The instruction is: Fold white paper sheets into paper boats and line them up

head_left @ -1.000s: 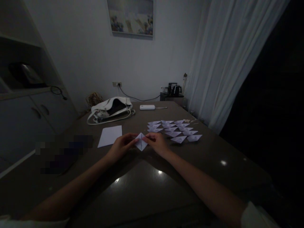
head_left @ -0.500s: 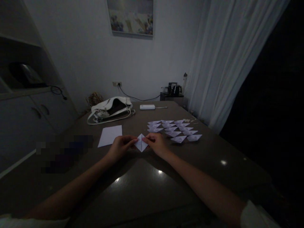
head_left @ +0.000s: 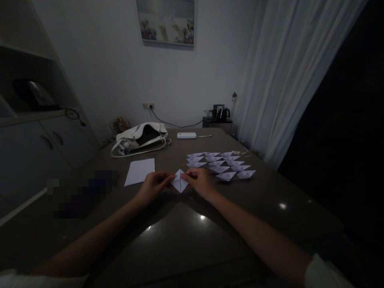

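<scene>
A small folded paper [head_left: 180, 184], white and diamond-shaped with a seam down its middle, is held between my two hands above the table. My left hand [head_left: 154, 186] pinches its left corner between thumb and fingers. On the opposite corner, my right hand [head_left: 198, 182] grips with its thumb on the front face; the fingers behind are partly hidden. Several folded paper boats [head_left: 227, 176] stand in rows beyond my right hand. A flat stack of white paper [head_left: 140, 171] lies to the left, just past my left hand.
The dark glossy table [head_left: 180, 232] spreads beneath my forearms. Toward its far end are a white handbag [head_left: 141, 138] and a white power bank [head_left: 186, 135] with a short cable. Paper scraps [head_left: 238, 153] lie behind the boats. A curtain [head_left: 270, 80] hangs at the right.
Almost nothing differs. Both hands keep their pinch on the folded paper, and the whole view has shifted very slightly.
</scene>
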